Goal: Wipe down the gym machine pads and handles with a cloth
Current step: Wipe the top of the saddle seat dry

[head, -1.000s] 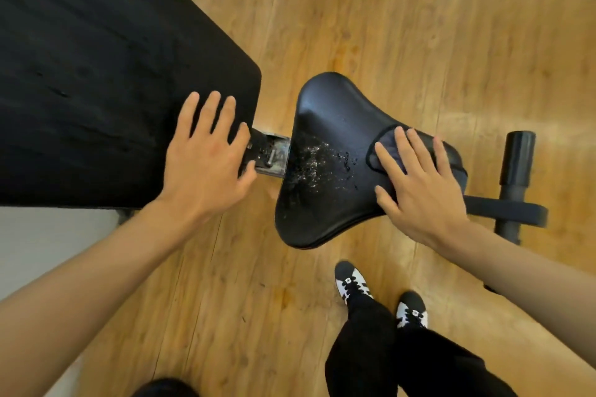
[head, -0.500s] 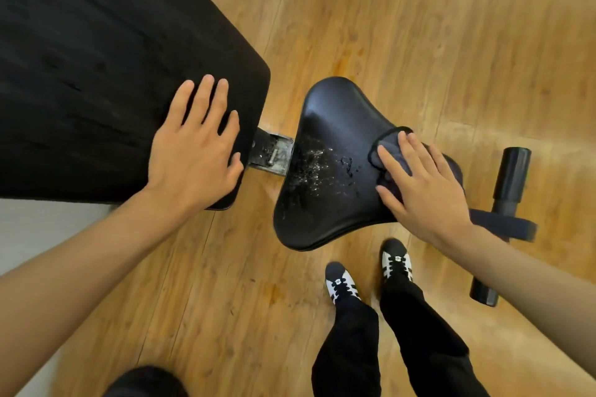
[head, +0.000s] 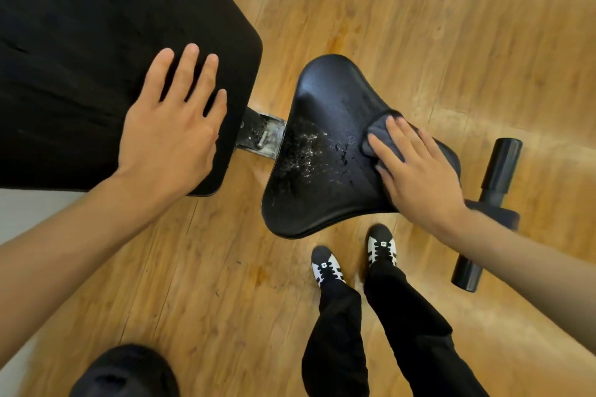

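Observation:
A black seat pad [head: 322,106] of a gym bench sits at the centre, with a patch of wet droplets [head: 306,151] on its left half. My right hand [head: 416,171] lies flat on a dark grey cloth [head: 379,129], pressing it onto the seat's right side. Most of the cloth is hidden under the palm. My left hand [head: 171,126] rests flat, fingers spread, on the corner of the long black back pad [head: 80,58] at the left. It holds nothing.
A scuffed metal bracket [head: 261,137] joins the two pads. A black foam roller bar [head: 487,213] sticks out at the right, behind my right wrist. My two feet in black-and-white shoes [head: 351,258] stand on the wooden floor [head: 419,26] just below the seat.
My right hand has slid the cloth a little left and up across the seat. My left hand has moved further onto the back pad, away from the bracket. My feet have shifted.

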`<state>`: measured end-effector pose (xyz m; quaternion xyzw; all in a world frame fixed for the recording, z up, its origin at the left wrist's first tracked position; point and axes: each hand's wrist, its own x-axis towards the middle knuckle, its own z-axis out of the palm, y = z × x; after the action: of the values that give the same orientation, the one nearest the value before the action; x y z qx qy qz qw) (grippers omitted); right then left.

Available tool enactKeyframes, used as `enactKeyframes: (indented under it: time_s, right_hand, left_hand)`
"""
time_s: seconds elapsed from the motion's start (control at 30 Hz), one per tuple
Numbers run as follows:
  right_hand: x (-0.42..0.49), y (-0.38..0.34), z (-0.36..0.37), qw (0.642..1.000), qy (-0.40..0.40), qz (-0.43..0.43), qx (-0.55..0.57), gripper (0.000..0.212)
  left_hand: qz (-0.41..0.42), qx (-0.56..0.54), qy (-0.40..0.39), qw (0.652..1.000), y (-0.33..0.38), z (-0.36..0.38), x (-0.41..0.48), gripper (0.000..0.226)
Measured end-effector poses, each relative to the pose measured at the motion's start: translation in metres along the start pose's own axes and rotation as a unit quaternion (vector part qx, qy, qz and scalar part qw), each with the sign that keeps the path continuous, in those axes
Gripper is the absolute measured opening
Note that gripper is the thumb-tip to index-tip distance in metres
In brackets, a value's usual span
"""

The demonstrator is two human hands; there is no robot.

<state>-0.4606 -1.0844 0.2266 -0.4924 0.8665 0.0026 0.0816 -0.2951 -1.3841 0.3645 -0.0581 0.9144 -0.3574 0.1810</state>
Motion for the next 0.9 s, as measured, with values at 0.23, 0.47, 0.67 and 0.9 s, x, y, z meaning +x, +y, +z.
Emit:
enactKeyframes:
  time_s: [0.23,0.47,0.67,0.9]
  right_hand:
    - [0.057,-0.009,0.006,0.999,-0.013,-0.035,0.000,0.055]
    - [0.041,-0.002,-0.007,0.997,-0.048,-0.063,-0.016,0.073]
    - [0.050,0.002,-0.002,0.998,-0.024,-0.066,-0.010,0.055]
    - [0.170,-0.019,0.011,0.997,-0.044,-0.048,0.040,0.055]
  left_hand:
    - [0.003,0.016,-0.005,1.000,0.004,0.005,0.001,0.064]
    - [0.009,0.019,-0.019,1.000,0.003,0.002,0.002,0.066]
    - [0.015,0.024,-0.025,0.999,0.004,0.003,0.002,0.066]
    - [0.011,-0.004,-0.011,1.000,0.005,0.008,0.003,0.064]
